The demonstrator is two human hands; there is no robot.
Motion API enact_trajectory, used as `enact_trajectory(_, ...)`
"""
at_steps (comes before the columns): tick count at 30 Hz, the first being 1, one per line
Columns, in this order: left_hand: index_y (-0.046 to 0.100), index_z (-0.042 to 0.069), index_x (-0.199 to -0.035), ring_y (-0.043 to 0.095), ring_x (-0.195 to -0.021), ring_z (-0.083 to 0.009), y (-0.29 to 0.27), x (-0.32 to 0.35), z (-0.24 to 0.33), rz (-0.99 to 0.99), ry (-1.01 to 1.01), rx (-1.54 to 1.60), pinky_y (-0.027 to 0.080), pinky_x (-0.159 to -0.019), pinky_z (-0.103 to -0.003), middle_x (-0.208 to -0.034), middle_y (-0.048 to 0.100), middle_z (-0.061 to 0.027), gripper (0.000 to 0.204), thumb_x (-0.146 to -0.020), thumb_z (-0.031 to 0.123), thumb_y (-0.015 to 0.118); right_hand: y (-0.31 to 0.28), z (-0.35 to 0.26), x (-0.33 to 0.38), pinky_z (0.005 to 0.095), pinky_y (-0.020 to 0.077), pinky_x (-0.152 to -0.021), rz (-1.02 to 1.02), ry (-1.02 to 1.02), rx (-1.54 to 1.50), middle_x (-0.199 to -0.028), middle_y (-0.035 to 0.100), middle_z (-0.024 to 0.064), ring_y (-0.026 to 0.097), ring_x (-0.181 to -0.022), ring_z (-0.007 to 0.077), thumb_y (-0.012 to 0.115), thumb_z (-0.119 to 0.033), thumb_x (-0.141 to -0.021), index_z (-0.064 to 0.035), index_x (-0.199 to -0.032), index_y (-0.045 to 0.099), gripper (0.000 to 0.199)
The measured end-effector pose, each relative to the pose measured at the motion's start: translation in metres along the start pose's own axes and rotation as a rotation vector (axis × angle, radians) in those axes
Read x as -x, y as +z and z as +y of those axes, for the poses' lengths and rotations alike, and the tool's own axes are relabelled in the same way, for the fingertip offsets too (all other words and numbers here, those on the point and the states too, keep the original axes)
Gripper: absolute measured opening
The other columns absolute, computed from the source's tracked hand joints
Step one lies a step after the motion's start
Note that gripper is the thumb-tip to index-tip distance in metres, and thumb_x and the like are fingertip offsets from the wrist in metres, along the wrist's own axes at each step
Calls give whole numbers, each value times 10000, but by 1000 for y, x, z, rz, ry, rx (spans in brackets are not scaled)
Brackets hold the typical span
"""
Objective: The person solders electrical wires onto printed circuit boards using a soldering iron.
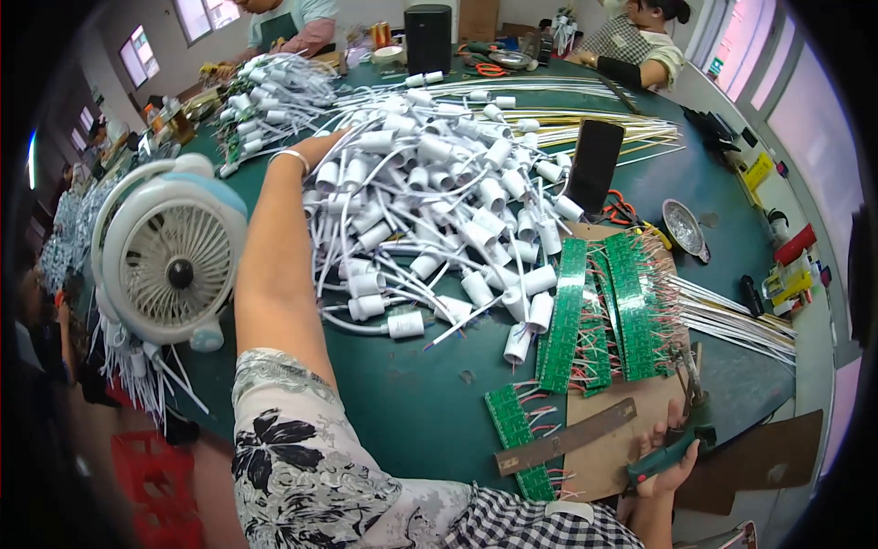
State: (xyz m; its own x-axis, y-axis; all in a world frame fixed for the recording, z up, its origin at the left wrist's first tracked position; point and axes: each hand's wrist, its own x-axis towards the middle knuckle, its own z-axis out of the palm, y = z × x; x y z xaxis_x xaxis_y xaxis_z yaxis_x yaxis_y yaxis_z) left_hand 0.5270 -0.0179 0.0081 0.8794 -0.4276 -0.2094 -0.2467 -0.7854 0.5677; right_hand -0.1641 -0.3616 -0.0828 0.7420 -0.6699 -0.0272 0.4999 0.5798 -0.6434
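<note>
My left arm stretches to the far left side of a big heap of white lamp sockets with wires. My left hand is at the heap's edge, its fingers hidden among the sockets and cables. At the lower right, my right hand holds a green-handled soldering gun, palm turned up. Beside it, a flat rusty metal bar lies across a green circuit board strip with red and white wires. More green circuit board strips lie in rows on a brown board just beyond.
A white-blue fan stands left of my arm. A dark phone stands upright behind the boards, near pliers and a metal bowl. Wire bundles lie at right. Two people sit across the green table.
</note>
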Motion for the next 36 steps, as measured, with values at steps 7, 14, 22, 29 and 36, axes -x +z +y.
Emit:
enact_trajectory(7, 513, 26, -1279, 451, -1230, -404, 36, 82, 44, 89, -60, -304, 334, -1036, -409, -1299, 487, -265, 714, -889, 583, 294, 11, -3, -7, 458, 513, -859, -33, 78, 29, -1462, 343, 105, 586, -1031, 237, 470, -415, -917, -123, -1266, 449, 455)
enact_trajectory(14, 613, 24, -1150, 522, -1143, -397, 96, 155, 98, 283, -116, -206, 374, -997, -445, -1218, 557, -233, 682, -869, 581, 336, 11, -8, -5, 404, 485, -866, -146, 118, 110, -1466, 345, 84, 585, -1015, 197, 455, -423, -921, -140, -1262, 461, 443)
enact_trajectory(22, 303, 152, -1420, 619, -989, -364, 94, 263, 160, 429, -73, -351, 440, -846, -505, -1063, 643, -213, 691, -865, 524, 477, 5, -12, -4, 370, 447, -928, -202, 151, 108, -1478, 329, 59, 567, -1040, 164, 439, -426, -926, -153, -1290, 455, 455)
enact_trajectory(29, 568, 121, -1199, 562, -1026, -364, 83, 304, -11, 899, 108, -212, 451, -852, -428, -1084, 598, -181, 433, -817, 316, 629, 2, -11, -8, 376, 431, -965, -222, 168, 88, -1490, 306, 67, 563, -1065, 168, 453, -426, -923, -158, -1357, 401, 514)
enact_trajectory(36, 609, 93, -1154, 406, -1162, -411, 149, 297, 4, 718, -18, -13, 337, -1010, -427, -1310, 366, -225, 400, -807, 293, 600, 4, -10, -8, 415, 402, -1010, -232, 135, 46, -1498, 278, 99, 552, -1125, 203, 467, -415, -922, -124, -1336, 416, 508)
